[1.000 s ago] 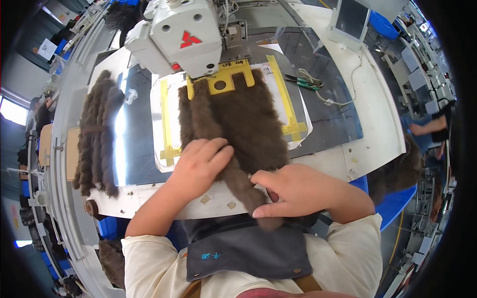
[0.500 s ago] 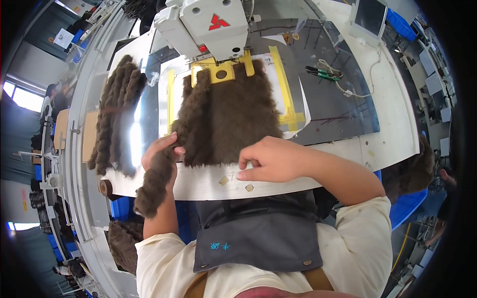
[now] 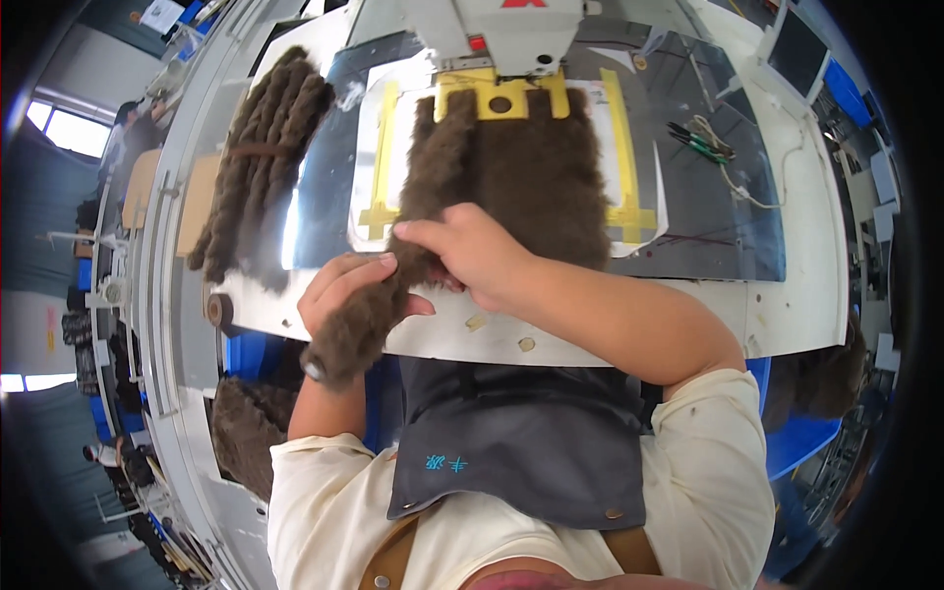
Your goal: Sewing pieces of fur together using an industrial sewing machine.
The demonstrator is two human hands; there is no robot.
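A long roll of brown fur (image 3: 356, 329) slants from the sewing machine down past the table's near edge. My left hand (image 3: 336, 283) is wrapped round its lower part, and the free end hangs over my left forearm. Just above, my right hand (image 3: 470, 254) grips the same roll with thumb and fingers; some fingertips are hidden behind it. Beside the roll, a flat brown fur panel (image 3: 541, 187) lies on the table. A yellow clamp plate (image 3: 458, 83) presses on the top ends of both, beneath the white sewing machine head (image 3: 526, 39).
Yellow tape (image 3: 618, 147) borders a white sheet under the fur. A tied bundle of fur rolls (image 3: 261, 162) lies at the left. Green-handled thread snips (image 3: 700, 144) and a cord are at the right. Blue bins (image 3: 801, 442) and more fur (image 3: 251, 433) sit below the table.
My right hand has moved left from the panel's lower edge onto the fur roll. My left hand still holds the roll. The whole view has shifted slightly.
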